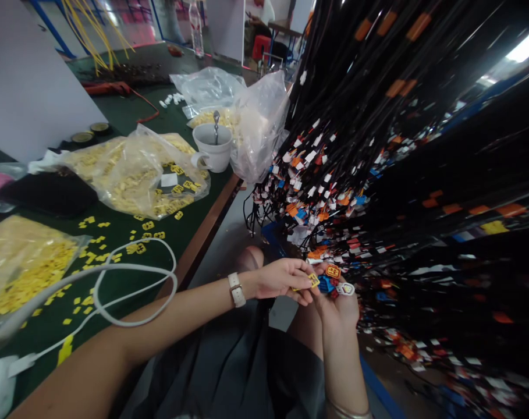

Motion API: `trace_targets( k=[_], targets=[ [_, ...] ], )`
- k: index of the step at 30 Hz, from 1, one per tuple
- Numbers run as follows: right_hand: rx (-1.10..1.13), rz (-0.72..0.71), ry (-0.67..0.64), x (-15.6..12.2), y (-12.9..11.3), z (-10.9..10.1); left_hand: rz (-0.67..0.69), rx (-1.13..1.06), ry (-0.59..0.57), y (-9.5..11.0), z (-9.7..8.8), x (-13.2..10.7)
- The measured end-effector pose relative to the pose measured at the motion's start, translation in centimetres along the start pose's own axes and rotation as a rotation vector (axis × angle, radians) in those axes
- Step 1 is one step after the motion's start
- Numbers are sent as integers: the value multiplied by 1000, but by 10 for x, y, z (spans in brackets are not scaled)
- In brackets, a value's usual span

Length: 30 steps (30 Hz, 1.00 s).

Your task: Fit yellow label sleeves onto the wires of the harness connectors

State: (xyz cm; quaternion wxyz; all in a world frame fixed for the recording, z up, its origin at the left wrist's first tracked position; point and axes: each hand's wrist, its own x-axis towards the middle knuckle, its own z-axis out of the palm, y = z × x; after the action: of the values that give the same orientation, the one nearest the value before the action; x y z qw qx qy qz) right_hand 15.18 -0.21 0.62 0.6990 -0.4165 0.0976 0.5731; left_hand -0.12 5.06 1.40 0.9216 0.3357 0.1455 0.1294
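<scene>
Yellow clip (pixel 313 281) near orange connector (pixel 333 272), pinched in my left hand (pixel 286 278); right hand (pixel 339 308) grips connector cluster (pixel 325 284). I judge: positioning step; next likely wants careful alignment.

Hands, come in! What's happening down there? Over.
Left hand pinching yellow piece. Right hand holding connectors. White cable looping near left forearm.

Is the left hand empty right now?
No, the left hand pinches a small yellow piece close to the orange connector.
</scene>
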Motion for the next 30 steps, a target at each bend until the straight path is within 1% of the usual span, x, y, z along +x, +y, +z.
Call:
trace_targets(
  k=[3, 5, 7, 11, 15, 17, 21, 25, 30],
  targets=[
    [89, 36, 20, 1, -2, 4, 14, 38, 72, -4, 1, 2],
    [136, 37, 53, 0, -2, 8, 51, 76, 119, -6, 1, 3],
    [159, 26, 47, 0, -1, 11, 80, 130, 186, -7, 3, 4],
    [148, -1, -11, 3, 5, 8, 157, 215, 311, -7, 8, 5],
    [55, -83, -135, 8, 11, -1, 236, 335, 409, -8, 13, 6],
    [19, -89, -178, 9, 12, -4, 266, 411, 451, -10, 14, 7],
    [6, -86, -163, 8, 12, -3, 297, 482, 502, -11, 17, 6],
    [-10, -95, -178, 5, 13, 1, 306, 520, 530, -10, 18, 5],
    [30, -82, -131, 2, 14, 3, 363, 658, 543, -10, 16, 6]
  ],
)
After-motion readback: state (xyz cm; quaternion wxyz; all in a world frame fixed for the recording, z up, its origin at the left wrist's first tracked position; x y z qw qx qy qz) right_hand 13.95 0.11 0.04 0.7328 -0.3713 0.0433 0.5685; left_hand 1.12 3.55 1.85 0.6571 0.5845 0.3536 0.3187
